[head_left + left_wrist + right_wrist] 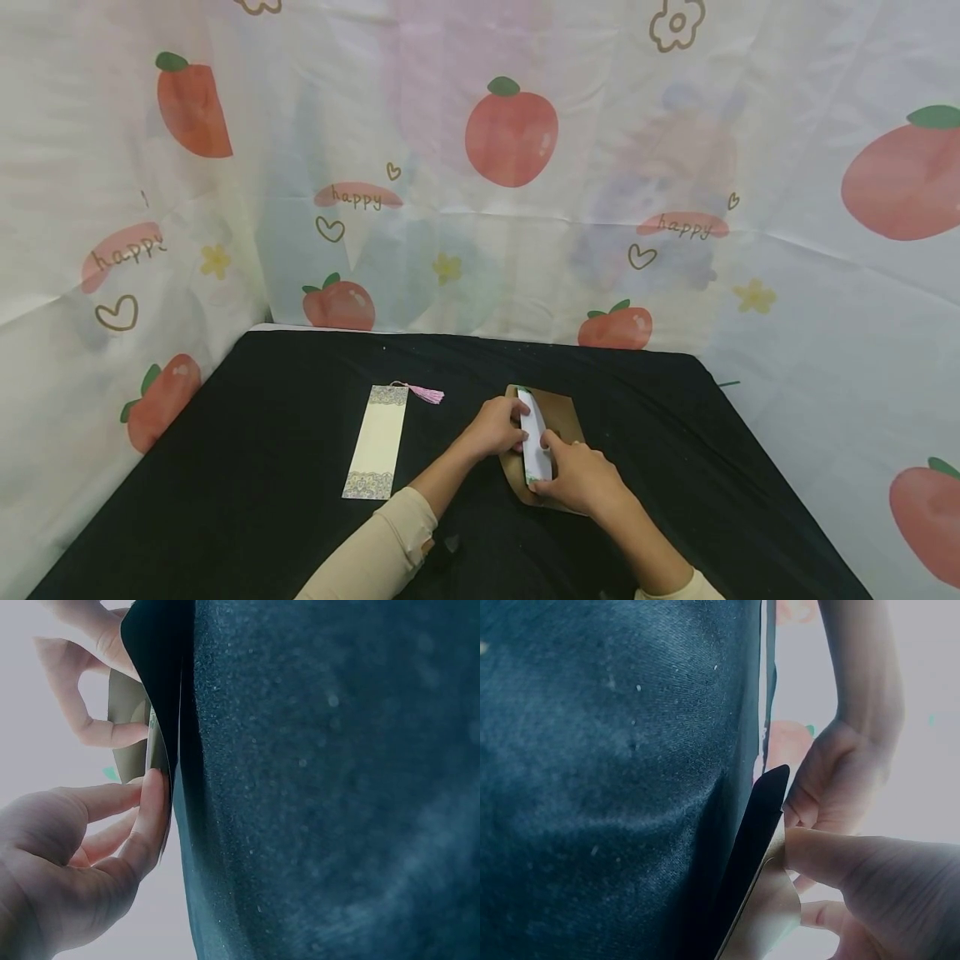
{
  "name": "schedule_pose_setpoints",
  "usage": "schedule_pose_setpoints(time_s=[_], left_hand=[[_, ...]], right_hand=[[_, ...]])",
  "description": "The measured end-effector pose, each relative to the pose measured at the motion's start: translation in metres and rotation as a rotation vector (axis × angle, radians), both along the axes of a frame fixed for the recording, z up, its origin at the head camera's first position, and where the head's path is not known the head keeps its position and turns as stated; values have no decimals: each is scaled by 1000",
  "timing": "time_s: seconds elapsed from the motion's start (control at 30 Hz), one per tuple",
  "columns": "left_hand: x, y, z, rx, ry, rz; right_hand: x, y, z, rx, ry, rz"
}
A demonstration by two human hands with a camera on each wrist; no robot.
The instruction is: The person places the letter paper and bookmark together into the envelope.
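Note:
On the black cloth lies a brown paper envelope (558,412), with a long narrow white paper strip (533,437) lengthwise over it. Traces of green show at the strip's ends. My left hand (497,427) holds the strip's left side, its fingertips at the paper edge. From the right, my right hand (581,473) grips the lower part of the strip between thumb and finger, overlapping the envelope. In the left wrist view the envelope (129,720) appears edge-on, fingers of both hands at the strip beside it. The right wrist view has the right thumb (817,855) against the envelope's edge.
Left of the hands lies a cream bookmark (380,433) with patterned ends and a pink tassel (427,394). Black cloth (247,467) covers the table. White curtains (480,250) printed with fruit enclose its back and sides.

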State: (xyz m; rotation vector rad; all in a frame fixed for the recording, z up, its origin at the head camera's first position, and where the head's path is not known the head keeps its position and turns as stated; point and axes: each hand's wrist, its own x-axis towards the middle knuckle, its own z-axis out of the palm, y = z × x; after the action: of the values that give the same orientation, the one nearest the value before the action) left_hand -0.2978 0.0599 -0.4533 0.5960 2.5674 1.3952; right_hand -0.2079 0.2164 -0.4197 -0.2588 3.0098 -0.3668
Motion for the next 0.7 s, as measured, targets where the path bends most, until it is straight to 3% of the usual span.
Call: schedule_pose_setpoints(time_s=[0.7], left_hand=[[1, 4, 1, -11, 17, 10]], right_hand=[[-1, 1, -2, 1, -2, -7]])
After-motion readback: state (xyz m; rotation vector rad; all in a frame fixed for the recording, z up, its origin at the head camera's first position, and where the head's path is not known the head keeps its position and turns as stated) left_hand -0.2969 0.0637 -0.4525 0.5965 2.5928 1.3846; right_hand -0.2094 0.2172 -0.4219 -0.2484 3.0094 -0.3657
